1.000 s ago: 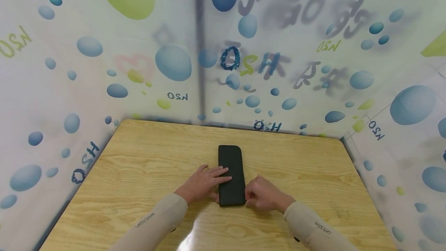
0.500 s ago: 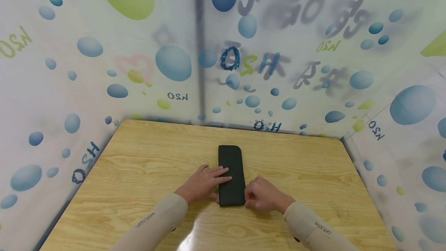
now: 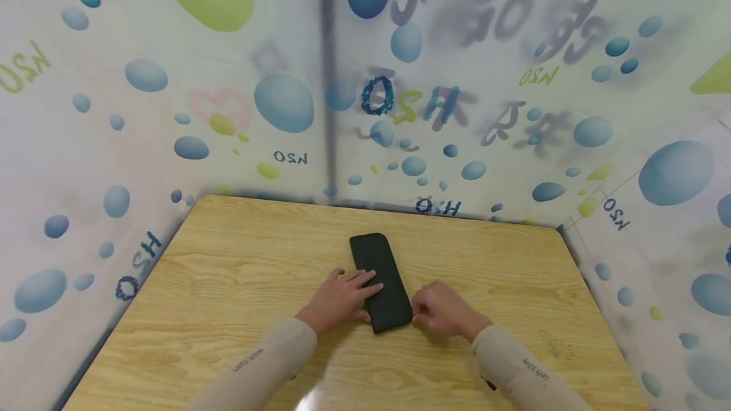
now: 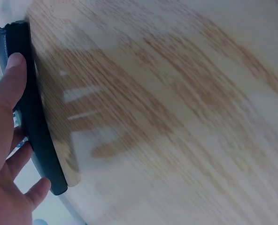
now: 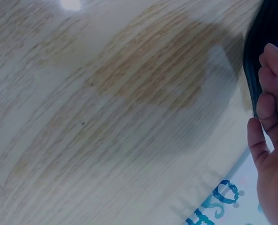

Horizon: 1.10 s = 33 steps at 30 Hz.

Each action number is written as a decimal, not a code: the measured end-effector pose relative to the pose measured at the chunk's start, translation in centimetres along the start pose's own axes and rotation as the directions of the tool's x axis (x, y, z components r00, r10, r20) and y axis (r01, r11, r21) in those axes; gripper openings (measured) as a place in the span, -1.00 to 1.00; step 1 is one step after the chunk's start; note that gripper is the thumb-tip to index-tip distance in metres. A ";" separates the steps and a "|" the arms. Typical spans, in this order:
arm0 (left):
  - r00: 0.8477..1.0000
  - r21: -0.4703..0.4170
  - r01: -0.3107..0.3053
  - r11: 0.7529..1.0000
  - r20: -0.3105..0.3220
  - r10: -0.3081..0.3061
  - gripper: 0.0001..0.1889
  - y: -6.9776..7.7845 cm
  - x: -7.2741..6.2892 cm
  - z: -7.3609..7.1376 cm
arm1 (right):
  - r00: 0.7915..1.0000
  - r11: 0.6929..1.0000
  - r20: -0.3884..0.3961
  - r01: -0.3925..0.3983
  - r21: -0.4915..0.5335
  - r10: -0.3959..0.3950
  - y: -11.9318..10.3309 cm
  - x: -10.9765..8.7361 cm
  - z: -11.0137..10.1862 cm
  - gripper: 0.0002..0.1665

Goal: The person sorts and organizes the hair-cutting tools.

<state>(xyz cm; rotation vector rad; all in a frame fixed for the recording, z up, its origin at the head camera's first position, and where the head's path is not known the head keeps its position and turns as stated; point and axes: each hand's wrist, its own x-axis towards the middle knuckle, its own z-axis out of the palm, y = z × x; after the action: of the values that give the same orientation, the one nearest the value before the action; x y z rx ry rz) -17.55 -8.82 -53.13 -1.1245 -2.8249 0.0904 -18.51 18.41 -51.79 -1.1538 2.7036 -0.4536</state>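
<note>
A flat, long black case [image 3: 381, 281] with rounded corners lies slanted on the wooden table. My left hand [image 3: 339, 297] rests on its left side, with straight fingers on the top face and the thumb at the near left edge. In the left wrist view the thumb touches the thick side of the black case [image 4: 33, 108]. At the near right corner, my right hand [image 3: 445, 311] has curled fingers and pinches the edge. The right wrist view shows those fingers against the black case [image 5: 254, 61]; the exact part between the fingertips is hidden.
The light wooden table [image 3: 257, 252] has rounded far corners and a bright glare near its front. Patterned wall panels [image 3: 285, 163] with blue and green drops stand behind it and at both sides.
The case has turned, its far end swinging left and its near end right. Both hands have moved slightly right with it, keeping the same contact.
</note>
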 end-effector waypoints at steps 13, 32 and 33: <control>1.000 0.046 0.015 0.999 -0.017 -0.014 -0.28 0.1 0.0 -0.2 | 0.998 1.000 0.058 0.008 -0.021 -0.007 -1.0 0.3 0.4 -0.79; 1.000 0.029 0.017 0.999 -0.010 -0.017 -0.28 0.2 0.3 -0.1 | 0.991 0.997 0.118 0.061 -0.036 -0.057 -2.5 1.2 0.8 -0.79; 1.000 0.028 0.016 0.999 -0.011 -0.016 -0.28 0.2 0.3 -0.1 | 0.991 0.997 0.120 0.069 -0.044 -0.064 -2.5 1.3 0.9 -0.79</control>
<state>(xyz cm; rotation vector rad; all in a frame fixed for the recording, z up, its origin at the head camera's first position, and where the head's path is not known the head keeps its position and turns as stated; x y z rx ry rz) -17.59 -8.50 -53.02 -1.0931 -2.8138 0.1226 -17.45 15.63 -51.79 -1.2452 2.5944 -0.3200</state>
